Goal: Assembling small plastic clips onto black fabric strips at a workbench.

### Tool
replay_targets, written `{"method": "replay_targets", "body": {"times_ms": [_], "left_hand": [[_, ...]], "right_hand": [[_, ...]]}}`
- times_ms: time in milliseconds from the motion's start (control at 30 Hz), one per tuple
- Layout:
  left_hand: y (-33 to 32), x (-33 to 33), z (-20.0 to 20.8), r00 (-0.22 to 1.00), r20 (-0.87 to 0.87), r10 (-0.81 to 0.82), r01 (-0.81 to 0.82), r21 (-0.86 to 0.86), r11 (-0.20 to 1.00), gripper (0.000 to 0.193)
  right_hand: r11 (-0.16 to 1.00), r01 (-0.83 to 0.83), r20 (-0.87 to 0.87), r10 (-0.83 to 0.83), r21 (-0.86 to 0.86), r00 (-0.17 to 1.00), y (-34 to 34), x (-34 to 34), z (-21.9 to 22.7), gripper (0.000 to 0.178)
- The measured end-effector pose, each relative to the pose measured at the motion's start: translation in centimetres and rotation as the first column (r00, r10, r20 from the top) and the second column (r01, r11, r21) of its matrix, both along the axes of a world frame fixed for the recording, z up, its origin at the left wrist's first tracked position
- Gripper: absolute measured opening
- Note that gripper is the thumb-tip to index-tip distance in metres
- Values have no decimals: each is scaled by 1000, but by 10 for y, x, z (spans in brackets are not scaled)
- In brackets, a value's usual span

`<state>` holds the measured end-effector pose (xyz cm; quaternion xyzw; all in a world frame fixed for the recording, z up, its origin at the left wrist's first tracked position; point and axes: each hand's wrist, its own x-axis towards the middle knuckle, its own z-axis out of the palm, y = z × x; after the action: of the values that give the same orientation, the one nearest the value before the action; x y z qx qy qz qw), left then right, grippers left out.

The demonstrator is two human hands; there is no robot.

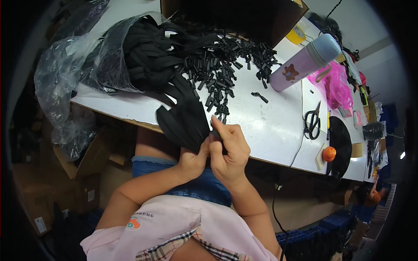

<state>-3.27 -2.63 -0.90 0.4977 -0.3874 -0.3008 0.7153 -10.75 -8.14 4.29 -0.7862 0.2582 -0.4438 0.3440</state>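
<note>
Close to my body, just in front of the table edge, my two hands meet with fingertips pressed together. My left hand point(194, 164) is closed on the lower end of a bunch of flat black fabric strips point(185, 119), which fan up over the table edge. Against it, my right hand point(230, 152) pinches a small dark piece point(215, 133), mostly hidden by the fingers. Just beyond lies a spread heap of small black plastic pieces point(215, 80) with cord-like ends. One such piece point(260, 97) rests apart, to the right.
A clear plastic bag point(106, 65) spills more black strips at the left. A dark open box point(230, 19) stands behind the heap. Rightward are a lilac bottle point(300, 65), black scissors point(311, 124), an orange fruit point(329, 154) and a pink plastic bag point(337, 91).
</note>
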Motion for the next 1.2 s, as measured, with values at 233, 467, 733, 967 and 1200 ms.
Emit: {"method": "replay_targets", "body": {"times_ms": [233, 467, 733, 967, 1200], "left_hand": [[1, 12, 1, 997, 53, 52, -56, 75, 996, 22], [2, 9, 3, 995, -46, 89, -81, 162, 983, 18], [3, 3, 0, 974, 197, -112, 133, -100, 986, 30], [4, 6, -13, 959, 126, -253, 263, -69, 962, 27], [9, 16, 3, 872, -334, -358, 397, 54, 916, 22]], "right_hand": [[979, 148, 121, -132, -142, 984, -16, -13, 7, 36], [908, 273, -90, -315, -318, 945, -10, -27, 22, 43], [990, 33, 16, -31, -135, 999, 6, -13, 15, 42], [984, -128, 10, 131, -120, 991, 11, -14, 11, 44], [971, -236, -57, 237, 25, 970, 7, -18, 4, 50]]}}
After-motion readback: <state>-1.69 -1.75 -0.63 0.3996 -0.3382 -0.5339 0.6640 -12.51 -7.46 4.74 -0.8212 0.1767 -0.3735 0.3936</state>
